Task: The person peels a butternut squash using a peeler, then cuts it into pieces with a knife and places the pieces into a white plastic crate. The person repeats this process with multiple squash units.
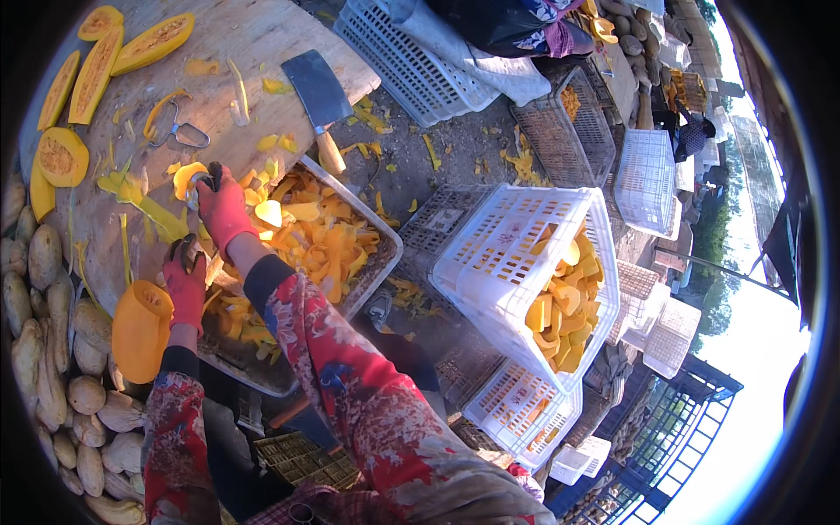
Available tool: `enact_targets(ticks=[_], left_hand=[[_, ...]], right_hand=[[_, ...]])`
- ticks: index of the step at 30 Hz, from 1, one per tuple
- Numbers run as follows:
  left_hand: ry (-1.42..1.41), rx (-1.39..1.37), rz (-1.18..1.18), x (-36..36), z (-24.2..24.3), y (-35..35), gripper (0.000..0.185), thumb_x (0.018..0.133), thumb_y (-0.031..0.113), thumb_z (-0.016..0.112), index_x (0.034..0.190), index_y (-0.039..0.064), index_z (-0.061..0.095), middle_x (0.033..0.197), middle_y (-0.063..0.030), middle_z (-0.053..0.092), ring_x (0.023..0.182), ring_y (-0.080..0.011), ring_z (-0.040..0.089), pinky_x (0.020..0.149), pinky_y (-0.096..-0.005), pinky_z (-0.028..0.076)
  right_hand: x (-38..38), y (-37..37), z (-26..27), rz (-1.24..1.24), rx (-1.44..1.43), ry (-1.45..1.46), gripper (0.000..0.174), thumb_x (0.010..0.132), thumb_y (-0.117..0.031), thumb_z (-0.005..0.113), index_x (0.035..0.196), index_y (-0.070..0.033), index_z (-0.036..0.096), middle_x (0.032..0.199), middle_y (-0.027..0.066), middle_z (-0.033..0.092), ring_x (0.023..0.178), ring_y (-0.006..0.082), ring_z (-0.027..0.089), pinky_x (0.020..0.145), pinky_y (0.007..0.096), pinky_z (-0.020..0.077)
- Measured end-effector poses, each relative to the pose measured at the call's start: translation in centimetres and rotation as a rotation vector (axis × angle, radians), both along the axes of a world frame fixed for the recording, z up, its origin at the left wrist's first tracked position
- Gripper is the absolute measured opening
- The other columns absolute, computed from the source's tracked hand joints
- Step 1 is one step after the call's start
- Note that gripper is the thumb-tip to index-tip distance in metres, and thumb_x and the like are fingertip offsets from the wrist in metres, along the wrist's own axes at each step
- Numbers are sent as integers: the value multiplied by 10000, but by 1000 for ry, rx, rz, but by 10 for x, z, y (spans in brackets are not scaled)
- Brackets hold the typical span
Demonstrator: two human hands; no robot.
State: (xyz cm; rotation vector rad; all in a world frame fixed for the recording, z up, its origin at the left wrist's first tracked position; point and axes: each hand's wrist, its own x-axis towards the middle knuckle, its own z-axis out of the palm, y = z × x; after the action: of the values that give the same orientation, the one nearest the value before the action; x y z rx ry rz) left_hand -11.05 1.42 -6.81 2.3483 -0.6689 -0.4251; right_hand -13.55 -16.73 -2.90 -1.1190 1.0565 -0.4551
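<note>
My right hand (223, 209), in a red glove with dark fingertips, is closed around a shiny metal tool (193, 191), perhaps a scoop. A piece of orange squash (188, 178) shows at the tool's far side. Just below, my gloved left hand (184, 285) has its fingers curled over the edge of the wooden board (216, 39); whether it grips anything is hidden. Beside the left wrist stands a peeled squash section (139, 335) with a hollow end. A yellow-green strip of squash (154, 211) lies on the board near both hands.
A cleaver (318, 88) overhangs the board's edge, with a Y-shaped peeler (180, 133) nearer. Halved squash (97, 75) lie at the far end. Peelings (328, 243) fill a tray (387, 252). Unpeeled squash (88, 394) are piled left; a white crate (499, 243) holds cut pieces.
</note>
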Motion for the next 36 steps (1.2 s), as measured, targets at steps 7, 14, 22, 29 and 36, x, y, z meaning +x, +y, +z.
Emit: enact_targets(ticks=[7, 14, 22, 29, 36], left_hand=[[352, 75, -195, -77, 97, 3, 367, 913, 53, 590, 1273, -5, 548, 1300, -132, 564, 1193, -226, 536, 1007, -347, 432], [837, -280, -464, -191, 50, -163, 339, 975, 68, 529, 1305, -4, 545, 1272, -52, 590, 1134, -126, 549, 994, -265, 413], [1032, -33, -657, -343, -65, -313, 525, 976, 376, 529, 1344, 0, 522, 1281, -144, 589, 1149, -244, 562, 999, -333, 404], [1138, -33, -619, -373, -65, -321, 561, 978, 429, 509, 1345, 4, 506, 1339, -157, 547, 1190, -276, 540, 1032, -369, 388], [964, -15, -636, -352, -69, -331, 556, 981, 429, 503, 1340, 5, 508, 1339, -156, 548, 1193, -276, 539, 1033, -370, 392]], right_hand=[[-166, 26, 55, -74, -20, 224, 362, 882, -194, 658, 1186, -6, 600, 999, 201, 676, 898, 302, 678, 783, 375, 516], [-521, 51, 57, -1097, 208, 236, 275, 915, -164, 619, 1102, 36, 638, 940, 115, 703, 757, 222, 679, 707, 283, 525], [-766, 93, -88, -1553, 61, -51, 512, 1015, -419, 393, 1390, -76, 447, 1372, 83, 532, 1256, 252, 497, 1053, 382, 400], [-792, 75, -179, -1480, -114, -183, 568, 1010, -505, 328, 1406, -111, 434, 1375, 90, 529, 1249, 270, 495, 1084, 420, 367], [-828, 48, -192, -1532, -143, -453, 626, 952, -570, 408, 1309, -76, 550, 1322, 99, 575, 1219, 288, 503, 1075, 411, 353]])
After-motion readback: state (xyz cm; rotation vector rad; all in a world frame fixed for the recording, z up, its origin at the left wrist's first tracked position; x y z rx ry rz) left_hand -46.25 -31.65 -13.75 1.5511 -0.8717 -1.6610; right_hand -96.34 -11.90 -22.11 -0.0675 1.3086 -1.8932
